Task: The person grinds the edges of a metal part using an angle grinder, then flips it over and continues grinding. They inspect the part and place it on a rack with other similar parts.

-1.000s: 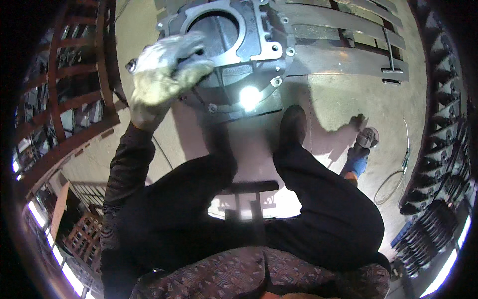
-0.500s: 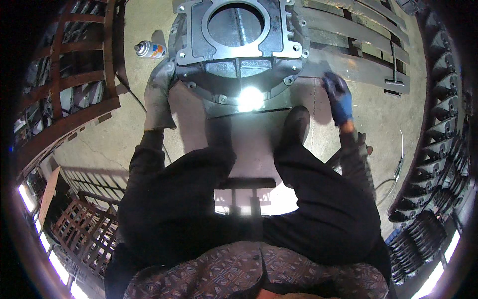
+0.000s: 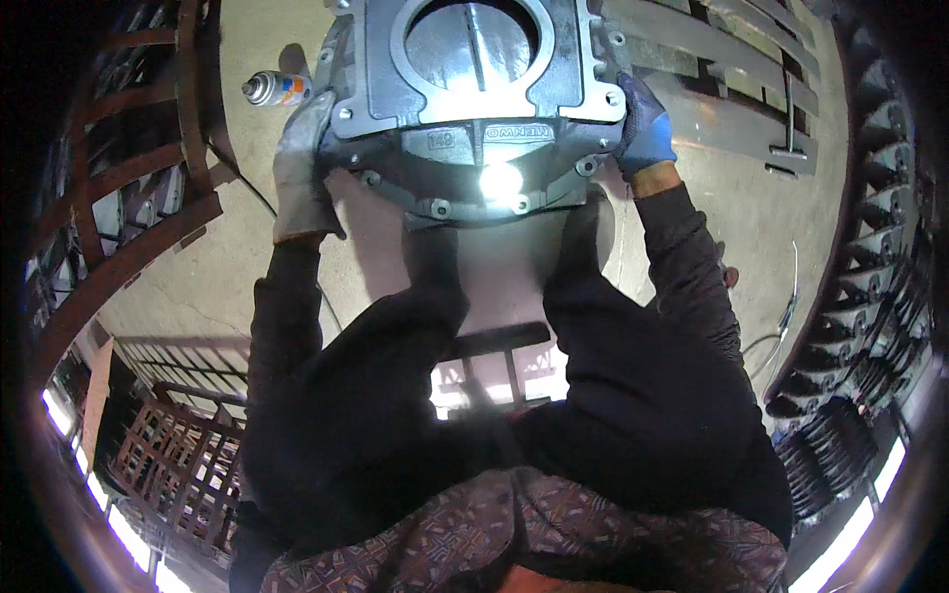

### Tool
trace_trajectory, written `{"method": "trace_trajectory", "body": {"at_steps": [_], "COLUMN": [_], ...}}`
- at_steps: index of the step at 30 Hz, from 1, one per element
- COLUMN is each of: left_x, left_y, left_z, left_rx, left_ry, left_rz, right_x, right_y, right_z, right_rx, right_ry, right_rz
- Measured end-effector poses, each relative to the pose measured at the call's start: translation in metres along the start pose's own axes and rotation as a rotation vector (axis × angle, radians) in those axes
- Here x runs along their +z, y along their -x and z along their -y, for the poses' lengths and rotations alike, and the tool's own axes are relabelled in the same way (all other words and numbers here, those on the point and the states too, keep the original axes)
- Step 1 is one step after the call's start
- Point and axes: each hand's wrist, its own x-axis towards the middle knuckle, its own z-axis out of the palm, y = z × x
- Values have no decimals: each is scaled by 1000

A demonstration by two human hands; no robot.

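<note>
A large grey cast-metal housing (image 3: 573, 74) with a round opening sits in front of me, between and beyond my feet. My left hand (image 3: 304, 148), in a pale grey work glove, is closed on its left edge near a corner bolt hole. On the opposite side my right hand (image 3: 645, 128), in a blue and dark glove, grips the right edge. Fingertips of both hands are partly hidden by the casting. A bright light spot (image 3: 501, 182) glares on the housing's near face.
A spray can (image 3: 277, 89) lies on the floor beside my left hand. Wooden slats (image 3: 707, 128) with a metal bar (image 3: 789, 109) are at the right. A brown metal rack (image 3: 129, 247) stands at left, a row of dark metal parts (image 3: 860, 262) at far right. A cable (image 3: 259, 193) crosses the floor.
My right hand has come in from the right and taken hold of the housing's right edge. The housing looks slightly larger and hides more of the slab beneath. My left hand keeps its hold.
</note>
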Motion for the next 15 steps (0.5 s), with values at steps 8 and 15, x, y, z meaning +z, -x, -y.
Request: {"method": "trace_trajectory", "body": {"at_steps": [8, 15], "left_x": [-46, -105], "left_y": [30, 3], "left_z": [-10, -70], "left_rx": [-148, 28], "left_ry": [-76, -383], "left_rz": [-8, 157], "right_x": [-66, -111], "right_y": [73, 64], "right_z": [107, 202], "right_rx": [-328, -185], "right_ry": [460, 194], "right_rz": [102, 106]}}
